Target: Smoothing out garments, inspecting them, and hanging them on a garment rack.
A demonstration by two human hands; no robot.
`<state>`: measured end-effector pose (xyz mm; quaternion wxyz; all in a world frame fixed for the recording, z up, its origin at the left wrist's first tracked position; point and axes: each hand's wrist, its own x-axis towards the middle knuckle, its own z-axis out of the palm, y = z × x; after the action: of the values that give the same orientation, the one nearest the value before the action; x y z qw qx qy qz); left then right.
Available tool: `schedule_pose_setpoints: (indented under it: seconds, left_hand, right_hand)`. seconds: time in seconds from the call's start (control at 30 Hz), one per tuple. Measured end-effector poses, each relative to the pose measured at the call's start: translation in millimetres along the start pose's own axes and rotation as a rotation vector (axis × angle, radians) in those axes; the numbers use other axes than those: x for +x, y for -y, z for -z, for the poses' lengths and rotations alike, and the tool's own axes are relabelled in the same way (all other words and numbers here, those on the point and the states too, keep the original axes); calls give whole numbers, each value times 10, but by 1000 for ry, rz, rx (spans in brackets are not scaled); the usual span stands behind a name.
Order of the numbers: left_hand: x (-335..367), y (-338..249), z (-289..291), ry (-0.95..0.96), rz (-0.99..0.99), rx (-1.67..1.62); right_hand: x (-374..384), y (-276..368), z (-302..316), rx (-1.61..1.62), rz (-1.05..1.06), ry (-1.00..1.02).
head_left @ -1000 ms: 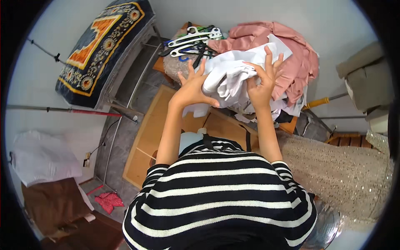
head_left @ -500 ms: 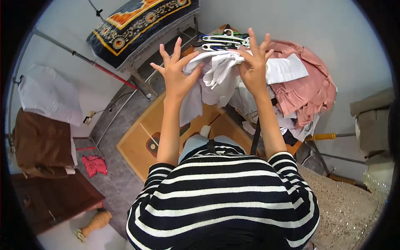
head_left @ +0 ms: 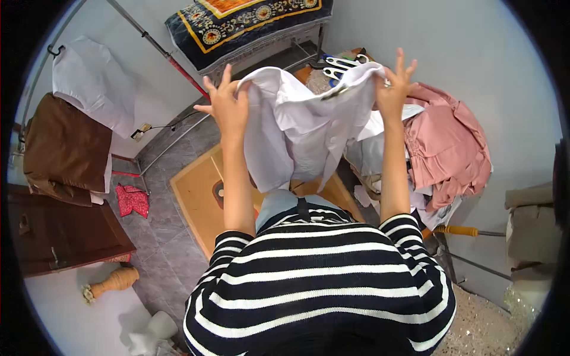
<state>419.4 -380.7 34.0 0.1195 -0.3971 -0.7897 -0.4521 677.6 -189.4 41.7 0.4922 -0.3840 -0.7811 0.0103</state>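
A white shirt [head_left: 306, 127] hangs stretched between my two raised hands, its body drooping in folds towards my lap. My left hand [head_left: 228, 110] pinches one upper edge between thumb and forefinger, the other fingers spread upward. At the opposite upper edge my right hand [head_left: 392, 98] grips the cloth in the same way. A small dark label shows on the shirt near the right hand. Beyond that hand, white and black hangers [head_left: 339, 66] lie in a heap, partly covered by the shirt. A pink garment [head_left: 448, 142] tops a pile of clothes to the right.
An ironing table with a dark patterned cloth [head_left: 261, 26] stands at the back. Left, a rack carries a white garment [head_left: 92, 83] and brown garment [head_left: 65, 151]. A red cloth [head_left: 132, 200] lies on the floor, near a vase [head_left: 116, 280]. Beneath me is an orange mat [head_left: 193, 187].
My hands have moved apart, spreading the bunched white shirt so it hangs open. The view has shifted, with the rack and table now farther right in it.
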Motion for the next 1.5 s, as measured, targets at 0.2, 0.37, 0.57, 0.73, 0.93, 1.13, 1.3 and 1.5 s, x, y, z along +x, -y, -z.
schedule_pose_setpoints:
  seconds: [0.2,0.37,0.57,0.73,0.93,1.13,1.3,1.5]
  left_hand:
    - [325,285,14,-129,12,167]
    - [625,484,-150,-109,14,75]
    - [1086,860,-300,26,-169,59]
    - [1427,1083,-325,245,-390,-137]
    - [1777,1136,-340,288,-654,163]
    - [1504,778,-762,35,-586,-272]
    - [1388,669,-903,270,-390,-484]
    - [1410,792,-800,218,-339,-653]
  right_hand:
    - [223,-85,-156,36,-89,-84]
    - [283,45,-451,45,-103,-84]
    - [559,157,-746,8,-74,-98]
    - [709,204,-903,-18,-126,-138]
    - [823,464,-1240,7,-60,-196]
    - [718,1447,-1567,182,339,-91]
    - [703,1555,-1726,146,452,-57]
    - [506,1690,-1683,345,362,151]
